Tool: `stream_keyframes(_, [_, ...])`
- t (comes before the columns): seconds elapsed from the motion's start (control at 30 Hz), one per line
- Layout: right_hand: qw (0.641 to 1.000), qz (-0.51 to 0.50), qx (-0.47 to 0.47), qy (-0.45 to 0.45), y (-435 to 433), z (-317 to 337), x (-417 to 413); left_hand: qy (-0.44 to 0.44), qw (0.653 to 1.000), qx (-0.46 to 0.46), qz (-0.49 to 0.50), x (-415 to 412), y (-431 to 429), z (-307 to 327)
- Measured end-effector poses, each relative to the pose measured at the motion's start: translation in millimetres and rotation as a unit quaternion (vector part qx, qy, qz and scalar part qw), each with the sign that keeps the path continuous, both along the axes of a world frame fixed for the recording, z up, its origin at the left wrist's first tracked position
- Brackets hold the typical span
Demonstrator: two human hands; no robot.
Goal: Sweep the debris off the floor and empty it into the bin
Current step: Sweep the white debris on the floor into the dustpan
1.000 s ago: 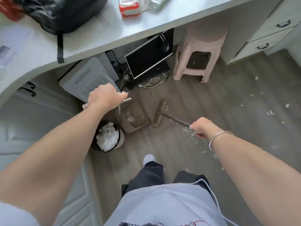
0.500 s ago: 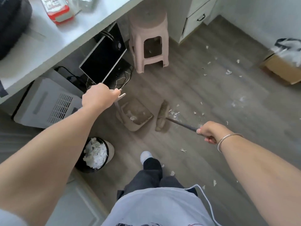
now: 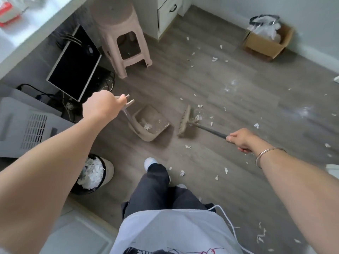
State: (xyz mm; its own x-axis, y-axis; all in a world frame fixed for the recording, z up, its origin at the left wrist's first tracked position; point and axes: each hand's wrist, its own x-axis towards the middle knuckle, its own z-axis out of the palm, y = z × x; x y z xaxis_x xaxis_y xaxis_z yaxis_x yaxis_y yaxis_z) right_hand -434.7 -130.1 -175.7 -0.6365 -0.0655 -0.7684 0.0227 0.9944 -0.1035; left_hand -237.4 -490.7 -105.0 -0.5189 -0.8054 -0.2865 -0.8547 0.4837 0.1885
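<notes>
My left hand (image 3: pixel 101 106) grips the top of the upright handle of a beige dustpan (image 3: pixel 150 125), which rests on the grey wood floor with a few white scraps inside. My right hand (image 3: pixel 242 139) holds the dark handle of a broom (image 3: pixel 186 121); its brush head stands on the floor just right of the pan's mouth. White paper scraps (image 3: pixel 199 117) lie against the bristles, and more debris (image 3: pixel 214 59) is scattered across the floor to the right and behind. A round bin (image 3: pixel 108 173), full of white paper, stands at the lower left by my left forearm.
A pink plastic stool (image 3: pixel 124 43) stands beyond the dustpan. A black monitor (image 3: pixel 75 65) and cables lean under the desk, beside a white appliance (image 3: pixel 27 127). A cardboard box (image 3: pixel 266 43) with a plastic bag sits by the far wall. My feet are just behind the pan.
The view has swung right, revealing more littered floor and the cardboard box. The broom head has drawn back from the dustpan's mouth to the right, into the scraps. My left hand still holds the pan handle.
</notes>
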Motion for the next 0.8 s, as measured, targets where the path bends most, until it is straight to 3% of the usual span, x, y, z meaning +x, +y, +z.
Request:
stream_keyframes(0.2, [0.999,0.028,-0.024,-0.033,5,41,26,0.016,1.0,0.006,-0.002,13,25,20])
stream_keyframes(0.4, [0.995,0.034,-0.016,-0.094,19,35,63,0.011,0.999,-0.004,-0.033,16,19,24])
stream_keyframes(0.7, [0.995,-0.033,-0.008,-0.09,27,11,157,-0.013,0.992,0.002,-0.123,28,6,12])
stream_keyframes(0.8, [0.997,-0.027,0.042,-0.065,34,0,177,-0.015,0.989,0.001,-0.149,24,9,10])
